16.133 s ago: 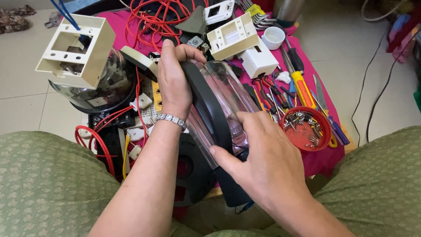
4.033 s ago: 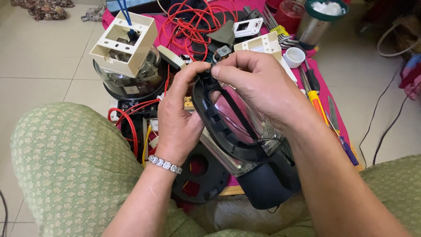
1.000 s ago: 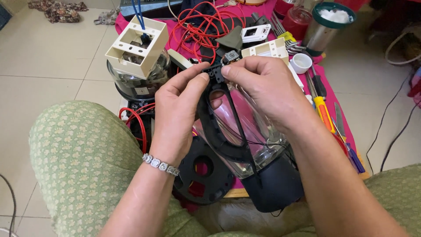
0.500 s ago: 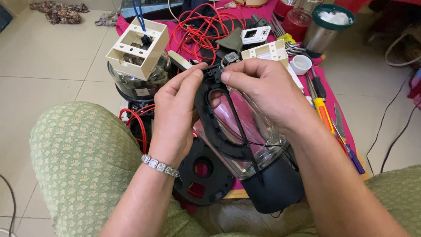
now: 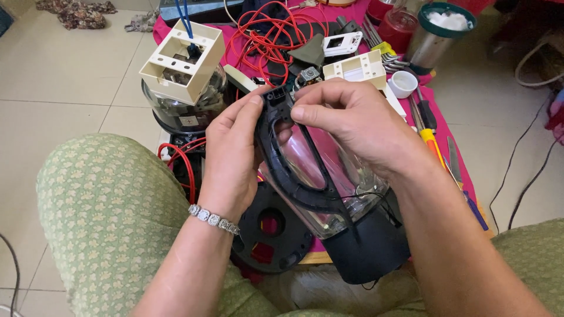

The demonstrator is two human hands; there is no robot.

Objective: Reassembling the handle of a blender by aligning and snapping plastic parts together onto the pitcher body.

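A clear glass kettle [image 5: 329,182] with a black handle [image 5: 288,170] and black base lies tilted over my lap, base toward me. My left hand [image 5: 232,158], with a bracelet at the wrist, grips the kettle's left side near the top of the handle. My right hand [image 5: 352,126] pinches the handle's top end, its thumb and forefinger closed on the black plastic. A thin black wire runs along the glass under the handle.
A black round base plate [image 5: 270,232] lies below the kettle. A cream switch box [image 5: 182,58] sits on a glass dome. Red wires [image 5: 264,29], screwdrivers [image 5: 432,132], white sockets [image 5: 343,44] and a steel cup [image 5: 437,32] cover the pink cloth.
Over the last second both hands stay at the handle's top, with only small finger shifts. Sixteen seconds ago my right hand held the base end instead.
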